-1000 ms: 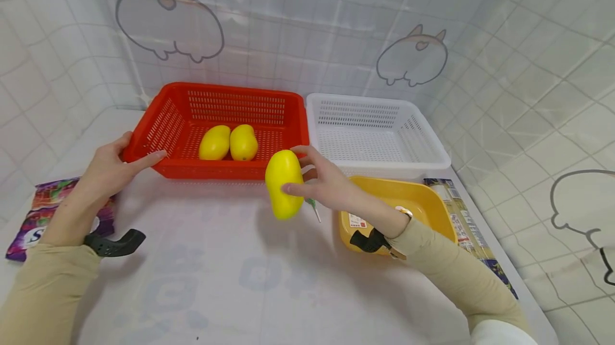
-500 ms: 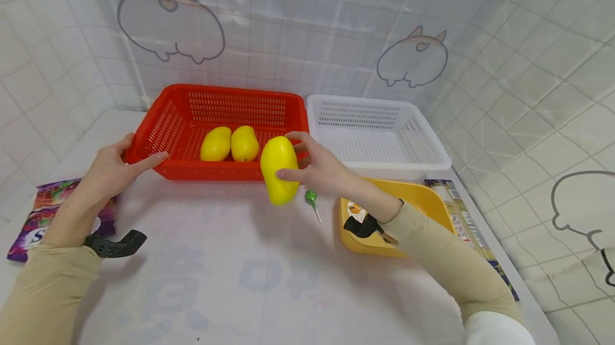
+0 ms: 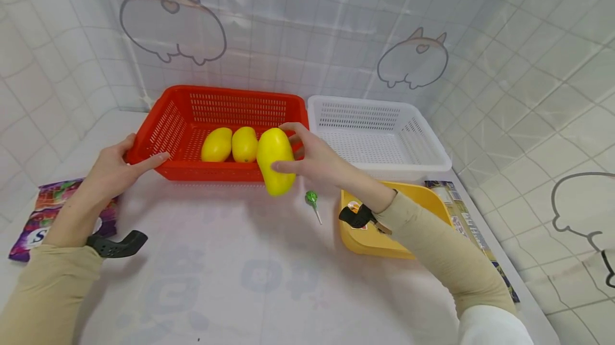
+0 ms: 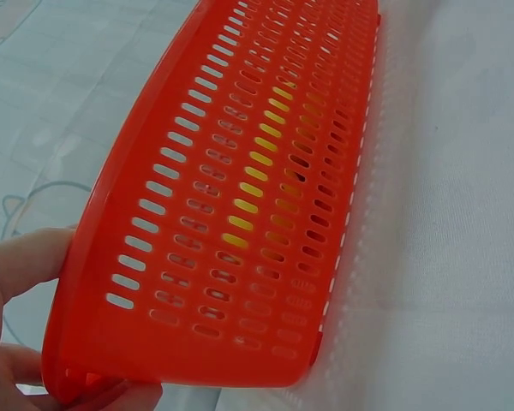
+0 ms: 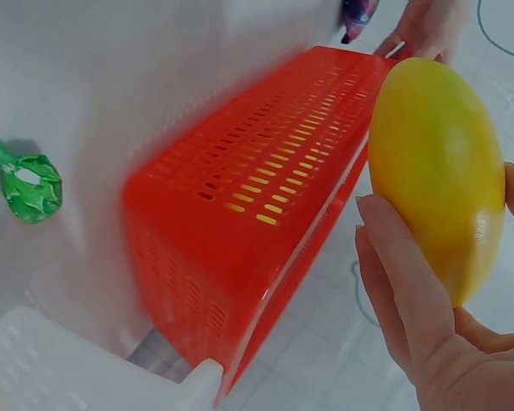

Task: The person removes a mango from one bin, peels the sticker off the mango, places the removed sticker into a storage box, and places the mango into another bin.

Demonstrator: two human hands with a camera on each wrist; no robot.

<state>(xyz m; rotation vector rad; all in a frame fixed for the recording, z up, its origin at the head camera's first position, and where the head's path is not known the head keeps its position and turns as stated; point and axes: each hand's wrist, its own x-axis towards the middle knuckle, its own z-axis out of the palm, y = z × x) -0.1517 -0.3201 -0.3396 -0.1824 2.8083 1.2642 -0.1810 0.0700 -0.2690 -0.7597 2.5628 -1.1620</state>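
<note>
A yellow mango (image 3: 276,161) is held by my right hand (image 3: 314,158), thumb on the near side and fingers behind. It hangs over the front rim of the red basket (image 3: 211,172), near that basket's right end. Two more yellow mangoes lie side by side inside, a left mango (image 3: 217,144) and a right mango (image 3: 245,144). My left hand (image 3: 117,166) grips the basket's left front corner; in the left wrist view its thumb and fingers (image 4: 34,261) pinch the red rim. The right wrist view shows the held mango (image 5: 437,180) close up.
To the right stands a white basket (image 3: 379,165), beside the red one. In front of it sits a yellow tub (image 3: 384,246) under my right forearm. A green lollipop (image 3: 312,198) lies on the table. Purple packet (image 3: 29,233) at left; a long printed package (image 3: 461,211) at right.
My right hand has carried the mango up and slightly left, from in front of the red basket to over its front rim. The left hand has kept its hold on the corner.
</note>
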